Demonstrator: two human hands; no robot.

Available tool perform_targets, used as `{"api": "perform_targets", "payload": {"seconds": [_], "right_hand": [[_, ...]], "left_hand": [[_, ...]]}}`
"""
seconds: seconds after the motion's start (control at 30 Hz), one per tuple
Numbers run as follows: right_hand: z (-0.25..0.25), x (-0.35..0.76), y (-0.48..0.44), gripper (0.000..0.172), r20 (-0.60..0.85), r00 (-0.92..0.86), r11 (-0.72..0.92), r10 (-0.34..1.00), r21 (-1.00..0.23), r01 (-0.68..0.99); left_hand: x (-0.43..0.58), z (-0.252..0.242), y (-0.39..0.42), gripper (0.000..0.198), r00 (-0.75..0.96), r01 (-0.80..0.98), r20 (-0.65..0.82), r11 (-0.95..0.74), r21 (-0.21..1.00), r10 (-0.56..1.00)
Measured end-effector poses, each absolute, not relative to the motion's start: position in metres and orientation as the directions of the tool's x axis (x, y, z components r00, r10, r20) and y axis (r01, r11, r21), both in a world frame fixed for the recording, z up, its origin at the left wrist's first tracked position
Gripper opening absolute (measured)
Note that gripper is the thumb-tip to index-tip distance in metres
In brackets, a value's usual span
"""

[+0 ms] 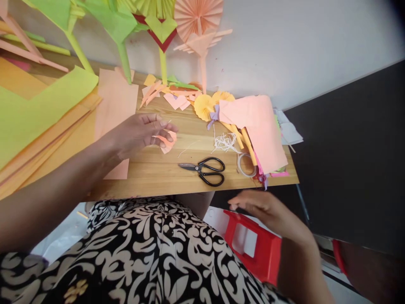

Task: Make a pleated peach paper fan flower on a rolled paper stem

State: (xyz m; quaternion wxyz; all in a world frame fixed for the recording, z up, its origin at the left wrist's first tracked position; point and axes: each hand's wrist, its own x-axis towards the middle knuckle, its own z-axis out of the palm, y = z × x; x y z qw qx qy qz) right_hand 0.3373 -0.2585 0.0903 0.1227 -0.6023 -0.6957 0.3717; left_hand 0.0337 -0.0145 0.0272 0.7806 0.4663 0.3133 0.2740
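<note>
My left hand (142, 133) is over the table with its fingers bent around a small peach paper piece (171, 145). The paper shows between and below the fingertips, and part of it is hidden. Beyond the table's front edge, my right hand (259, 204) hangs slightly blurred, fingers loosely bent and no object visible in them. Black-handled scissors (212, 171) lie between the hands, blades pointing left and slightly apart. A short white thread (186, 150) rests on the wood near the blades. To the right sit a tangle of white string (226, 142) and a roll of clear tape (247, 173).
Paper flowers, including a peach fan (199, 17), lean against the wall. Yellow-green sheets (47, 105) and a peach sheet (115, 97) cover the left side. Yellow paper fans (204, 107) and folded peach paper (262, 131) lie right. A red plastic stool (265, 253) stands below.
</note>
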Motion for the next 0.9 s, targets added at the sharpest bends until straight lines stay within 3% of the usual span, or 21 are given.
{"api": "perform_targets", "payload": {"seconds": [0.03,0.07,0.13,0.17,0.27,0.33,0.43,0.53,0.67,0.8,0.9], "right_hand": [[0.091,0.347,-0.273,0.028,-0.388,-0.174,-0.058,0.905,-0.518,0.854],[0.09,0.354,-0.283,0.029,-0.393,-0.035,-0.104,0.919,-0.326,0.939],[0.084,0.358,-0.29,0.027,-0.233,0.155,-0.181,0.96,-0.097,0.979],[0.081,0.356,-0.287,0.024,-0.103,0.189,-0.199,0.976,-0.094,0.976],[0.069,0.333,-0.25,0.018,0.264,0.16,-0.057,0.951,-0.361,0.931],[0.059,0.311,-0.212,0.015,0.395,0.126,0.078,0.91,-0.461,0.884],[0.043,0.275,-0.155,0.017,0.418,0.161,0.184,0.894,-0.67,0.719],[0.028,0.245,-0.117,0.017,0.29,0.206,0.195,0.935,-0.902,0.386],[0.017,0.223,-0.096,0.023,0.18,0.207,0.156,0.962,-0.979,0.128],[0.018,0.218,-0.092,0.025,0.182,0.194,0.16,0.964,-0.979,0.126],[0.026,0.229,-0.09,0.027,0.226,0.218,0.189,0.949,-0.966,0.178]], "left_hand": [[0.034,0.027,-0.015,0.035,0.654,-0.122,-0.241,0.415,0.902,0.717],[0.036,0.026,-0.016,0.034,0.66,-0.111,-0.249,0.42,0.901,0.709],[0.042,0.025,-0.019,0.032,0.666,-0.121,-0.255,0.438,0.891,0.702],[0.046,0.025,-0.021,0.031,0.662,-0.139,-0.254,0.449,0.883,0.705],[0.057,0.027,-0.029,0.028,0.63,-0.208,-0.264,0.486,0.849,0.731],[0.062,0.031,-0.033,0.026,0.619,-0.23,-0.276,0.506,0.831,0.735],[0.063,0.035,-0.039,0.025,0.61,-0.231,-0.277,0.502,0.833,0.742],[0.06,0.034,-0.041,0.029,0.601,-0.208,-0.282,0.488,0.848,0.748],[0.059,0.025,-0.041,0.034,0.613,-0.199,-0.263,0.468,0.861,0.745],[0.062,0.023,-0.04,0.032,0.636,-0.181,-0.212,0.41,0.894,0.743],[0.058,0.029,-0.032,0.024,0.596,-0.058,-0.155,0.235,0.97,0.788]]}}
